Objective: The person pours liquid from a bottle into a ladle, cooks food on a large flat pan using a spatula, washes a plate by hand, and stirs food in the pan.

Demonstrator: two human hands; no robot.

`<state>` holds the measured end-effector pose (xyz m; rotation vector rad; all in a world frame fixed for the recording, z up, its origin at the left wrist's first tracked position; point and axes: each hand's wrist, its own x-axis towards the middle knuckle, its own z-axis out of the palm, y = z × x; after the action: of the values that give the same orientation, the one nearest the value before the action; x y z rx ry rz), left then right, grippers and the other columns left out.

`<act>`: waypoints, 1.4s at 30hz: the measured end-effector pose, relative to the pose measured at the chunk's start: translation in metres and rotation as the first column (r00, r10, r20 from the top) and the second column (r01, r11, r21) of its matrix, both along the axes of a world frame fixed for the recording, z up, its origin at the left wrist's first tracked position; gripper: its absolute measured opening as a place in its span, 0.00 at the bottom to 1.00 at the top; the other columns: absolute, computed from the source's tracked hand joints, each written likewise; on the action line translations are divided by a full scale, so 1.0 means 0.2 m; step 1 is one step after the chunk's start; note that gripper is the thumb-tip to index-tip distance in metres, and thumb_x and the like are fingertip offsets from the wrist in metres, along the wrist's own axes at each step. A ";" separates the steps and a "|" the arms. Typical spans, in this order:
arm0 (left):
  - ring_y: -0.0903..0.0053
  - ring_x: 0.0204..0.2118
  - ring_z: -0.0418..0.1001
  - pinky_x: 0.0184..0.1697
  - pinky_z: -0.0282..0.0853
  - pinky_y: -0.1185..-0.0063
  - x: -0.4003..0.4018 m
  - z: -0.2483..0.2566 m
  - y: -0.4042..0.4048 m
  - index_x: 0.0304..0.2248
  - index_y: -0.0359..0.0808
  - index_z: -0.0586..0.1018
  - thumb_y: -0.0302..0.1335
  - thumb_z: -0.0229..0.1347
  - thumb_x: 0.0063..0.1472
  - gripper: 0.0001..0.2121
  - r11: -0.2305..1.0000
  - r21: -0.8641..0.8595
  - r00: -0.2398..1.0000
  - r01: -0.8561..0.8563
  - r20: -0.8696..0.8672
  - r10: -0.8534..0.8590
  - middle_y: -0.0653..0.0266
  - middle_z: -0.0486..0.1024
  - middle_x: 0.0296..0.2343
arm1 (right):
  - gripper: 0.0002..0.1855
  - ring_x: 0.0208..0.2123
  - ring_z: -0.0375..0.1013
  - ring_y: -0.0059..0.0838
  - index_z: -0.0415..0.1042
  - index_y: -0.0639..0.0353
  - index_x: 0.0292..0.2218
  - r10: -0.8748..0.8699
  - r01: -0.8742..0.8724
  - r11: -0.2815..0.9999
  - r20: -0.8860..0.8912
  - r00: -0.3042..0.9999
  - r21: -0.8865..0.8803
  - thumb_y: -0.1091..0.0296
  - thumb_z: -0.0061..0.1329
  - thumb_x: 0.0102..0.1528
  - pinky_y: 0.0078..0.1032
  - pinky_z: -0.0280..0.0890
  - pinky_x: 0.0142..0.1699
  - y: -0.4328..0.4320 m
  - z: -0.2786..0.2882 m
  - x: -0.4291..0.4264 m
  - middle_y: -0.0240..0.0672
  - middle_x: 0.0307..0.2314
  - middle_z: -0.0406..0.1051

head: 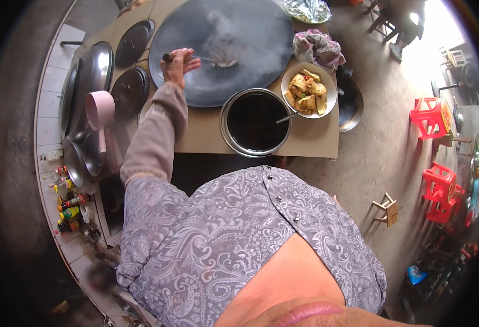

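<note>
At the left side of a large dark wok (pixel 259 81), my left hand (pixel 179 67) grips the dark handle of a metal spatula (pixel 225 63). The spatula's head rests in the wok, beside brownish food half hidden by steam. A metal pot of dark liquid (pixel 257 120) stands at the near side of the wok, with a utensil's handle leaning over its right rim. To its right is a white bowl (pixel 332 98) of browned, chunky food. My right hand is out of view; only an unclear sliver of skin shows beside the patterned blouse.
Dark round lids (pixel 130 88), a pink dipper (pixel 100 108) and sauce bottles (pixel 70 212) are at left. Crumpled cloth (pixel 319 50) and a foil-covered dish (pixel 308 10) lie beyond the bowl. Red plastic stools (pixel 429 117) and a small wooden stool (pixel 391 211) stand right. A person's leg shows upper right.
</note>
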<state>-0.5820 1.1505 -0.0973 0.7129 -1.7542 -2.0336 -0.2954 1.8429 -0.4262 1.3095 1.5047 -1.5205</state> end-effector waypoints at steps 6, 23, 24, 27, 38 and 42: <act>0.64 0.26 0.74 0.26 0.74 0.72 0.13 0.04 -0.03 0.30 0.30 0.68 0.31 0.47 0.52 0.11 0.986 0.141 0.995 -0.085 -0.046 0.092 0.54 0.69 0.29 | 0.27 0.20 0.67 0.26 0.62 0.57 0.43 0.026 -0.014 0.992 -0.097 0.995 0.123 0.43 0.33 0.54 0.21 0.63 0.22 -0.16 0.24 -0.09 0.40 0.23 0.68; 0.69 0.20 0.74 0.21 0.73 0.79 -0.06 0.15 0.02 0.28 0.28 0.73 0.31 0.50 0.53 0.12 0.983 -0.185 1.000 0.000 -0.015 -0.002 0.55 0.72 0.23 | 0.29 0.19 0.67 0.27 0.62 0.60 0.42 -0.159 0.174 0.974 -0.114 0.981 0.143 0.42 0.35 0.53 0.23 0.65 0.23 -0.01 0.03 0.11 0.42 0.24 0.67; 0.69 0.20 0.74 0.21 0.73 0.79 -0.03 0.27 0.03 0.28 0.28 0.73 0.31 0.50 0.53 0.12 0.981 -0.193 1.000 -0.005 -0.013 0.003 0.55 0.72 0.23 | 0.29 0.19 0.67 0.28 0.62 0.61 0.41 -0.165 0.179 0.974 -0.103 0.981 0.140 0.42 0.35 0.53 0.24 0.65 0.23 0.00 -0.02 0.15 0.43 0.24 0.67; 0.70 0.20 0.74 0.21 0.73 0.78 0.03 0.42 -0.01 0.25 0.28 0.74 0.33 0.52 0.51 0.13 0.940 -0.283 0.971 0.189 0.199 -0.135 0.56 0.72 0.22 | 0.29 0.20 0.68 0.29 0.61 0.62 0.42 -0.106 0.122 0.983 -0.120 0.987 0.134 0.42 0.34 0.53 0.26 0.66 0.25 0.01 -0.08 0.16 0.44 0.25 0.67; 0.68 0.23 0.74 0.24 0.74 0.77 0.02 0.22 -0.07 0.28 0.27 0.73 0.28 0.49 0.52 0.10 0.926 -0.329 0.982 0.185 0.019 -0.190 0.53 0.72 0.26 | 0.24 0.17 0.65 0.24 0.62 0.55 0.41 -0.115 0.132 0.975 -0.106 0.988 0.176 0.44 0.33 0.54 0.21 0.61 0.20 -0.17 0.28 -0.05 0.36 0.22 0.66; 0.72 0.19 0.73 0.20 0.72 0.81 0.02 0.24 -0.24 0.26 0.27 0.73 0.24 0.51 0.50 0.07 0.948 -0.314 0.998 0.061 0.048 -0.048 0.57 0.71 0.23 | 0.24 0.17 0.64 0.23 0.62 0.54 0.42 -0.090 0.111 0.976 -0.115 0.989 0.185 0.44 0.34 0.54 0.20 0.60 0.19 -0.21 0.28 0.07 0.35 0.22 0.66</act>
<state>-0.5778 1.1026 -0.0492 0.6124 -2.0787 -1.7210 -0.2811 1.8018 -0.3709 1.4536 1.7106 -1.5618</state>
